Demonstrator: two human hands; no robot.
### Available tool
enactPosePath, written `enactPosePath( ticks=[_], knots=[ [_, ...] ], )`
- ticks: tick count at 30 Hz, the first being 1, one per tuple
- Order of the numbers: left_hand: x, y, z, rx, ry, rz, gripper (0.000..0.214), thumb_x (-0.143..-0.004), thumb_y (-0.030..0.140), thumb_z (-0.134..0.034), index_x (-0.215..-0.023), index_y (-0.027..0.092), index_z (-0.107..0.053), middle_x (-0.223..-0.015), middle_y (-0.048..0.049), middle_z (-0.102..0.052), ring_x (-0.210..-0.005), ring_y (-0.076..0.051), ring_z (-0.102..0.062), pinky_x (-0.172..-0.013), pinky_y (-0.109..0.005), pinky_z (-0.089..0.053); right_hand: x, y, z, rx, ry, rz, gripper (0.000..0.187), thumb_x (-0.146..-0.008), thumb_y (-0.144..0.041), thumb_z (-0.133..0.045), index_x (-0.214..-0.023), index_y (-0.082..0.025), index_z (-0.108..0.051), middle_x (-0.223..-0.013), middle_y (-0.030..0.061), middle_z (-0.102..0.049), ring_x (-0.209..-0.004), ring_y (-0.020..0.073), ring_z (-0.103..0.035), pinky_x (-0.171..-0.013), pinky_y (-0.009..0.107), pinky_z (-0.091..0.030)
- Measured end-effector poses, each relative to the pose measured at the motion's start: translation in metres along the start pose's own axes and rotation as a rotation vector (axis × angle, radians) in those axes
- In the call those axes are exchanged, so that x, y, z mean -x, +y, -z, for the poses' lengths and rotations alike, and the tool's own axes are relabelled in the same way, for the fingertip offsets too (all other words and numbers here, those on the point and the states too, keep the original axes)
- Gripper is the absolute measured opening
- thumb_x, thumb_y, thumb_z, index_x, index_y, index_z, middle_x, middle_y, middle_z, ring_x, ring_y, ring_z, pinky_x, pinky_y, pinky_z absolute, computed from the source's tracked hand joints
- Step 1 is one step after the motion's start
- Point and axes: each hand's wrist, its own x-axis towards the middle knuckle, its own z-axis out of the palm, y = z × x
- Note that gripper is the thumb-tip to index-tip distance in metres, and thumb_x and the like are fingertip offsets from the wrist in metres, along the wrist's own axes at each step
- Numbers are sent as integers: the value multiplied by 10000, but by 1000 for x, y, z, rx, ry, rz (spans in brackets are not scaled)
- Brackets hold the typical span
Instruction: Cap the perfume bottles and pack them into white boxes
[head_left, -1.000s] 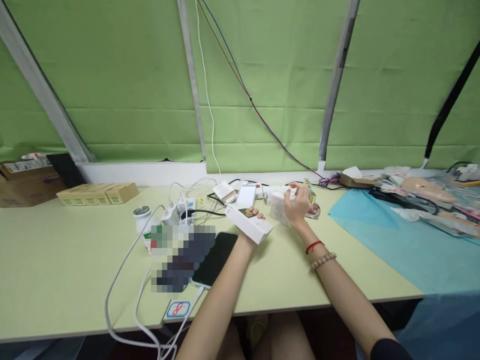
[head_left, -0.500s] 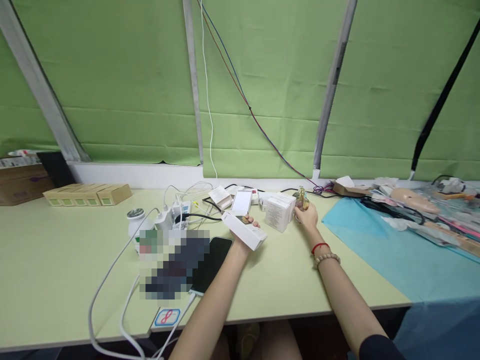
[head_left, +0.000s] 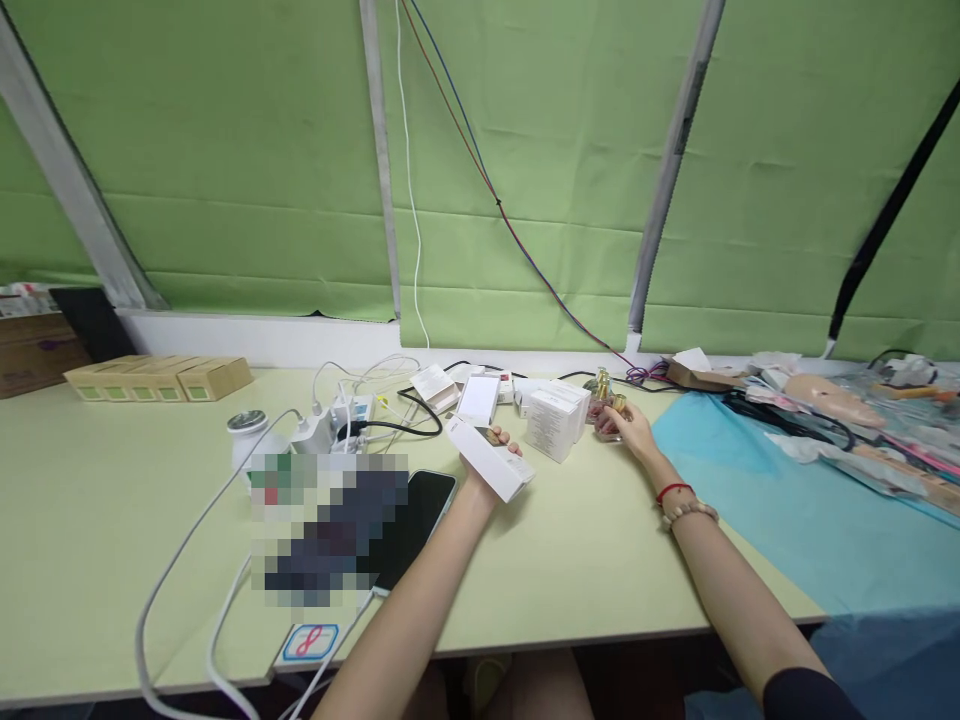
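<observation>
My left hand [head_left: 513, 443] is wrapped round a long white carton [head_left: 491, 463], tilted above the table. A small dark and gold patch shows by its fingertips; I cannot make out what it is. Further right, my right hand [head_left: 637, 432] has its fingers closed on a small glass bottle [head_left: 609, 427] with a gold cap and a reddish base. Right behind it more gold-topped bottles [head_left: 601, 384] stand close together. Between the two hands a white box with printed text [head_left: 553, 424] stands upright, with other white boxes behind it.
White cartons [head_left: 478, 400], a power strip and tangled cables [head_left: 352, 425] lie at the back. A phone [head_left: 416, 525] and a white jar [head_left: 249, 440] are on the left, near a row of tan boxes [head_left: 157, 380]. Blue sheeting [head_left: 739, 500] with clutter covers the right side.
My right hand has shifted right and drawn a gold-capped bottle slightly away from the others. My left hand keeps hold of the white carton, almost unmoved. The view has shifted slightly.
</observation>
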Motion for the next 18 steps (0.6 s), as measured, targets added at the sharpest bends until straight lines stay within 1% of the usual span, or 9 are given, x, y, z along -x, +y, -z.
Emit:
enactPosePath(
  ticks=[6, 10, 13, 18],
  knots=[
    [0, -9, 1, -8, -10, 44, 289, -838, 347, -406, -626, 169, -492, -526, -31, -480, -429, -134, -428, -485, -300, -401, -1, -3, 0, -16, -2, -12, 410, -661, -495, -637, -858, -138, -596, -612, 28, -649, -527, 157, -596, -564, 302, -515],
    [2, -13, 1, -26, -22, 79, 229, -807, 326, -457, -643, 171, -493, -531, -21, -480, -441, -129, -444, -504, -299, -421, 0, -8, -2, -16, -21, -48, 397, -626, -484, -676, -787, -127, -614, -568, 37, -642, -503, 155, -597, -540, 281, -504],
    [6, -13, -4, -39, 8, 81, 232, -811, 303, -430, -631, 169, -491, -518, -20, -481, -428, -128, -451, -490, -293, -425, 2, -11, -3, -19, -23, -62, 392, -603, -486, -698, -752, -132, -620, -553, 37, -639, -508, 159, -603, -527, 273, -501],
    [13, -12, -13, -52, 91, 80, 277, -827, 275, -357, -608, 165, -485, -494, -22, -473, -401, -129, -452, -441, -272, -403, 2, -6, -4, -37, 16, -83, 429, -593, -492, -705, -829, -145, -616, -593, 28, -658, -533, 150, -600, -526, 271, -505]
  ],
)
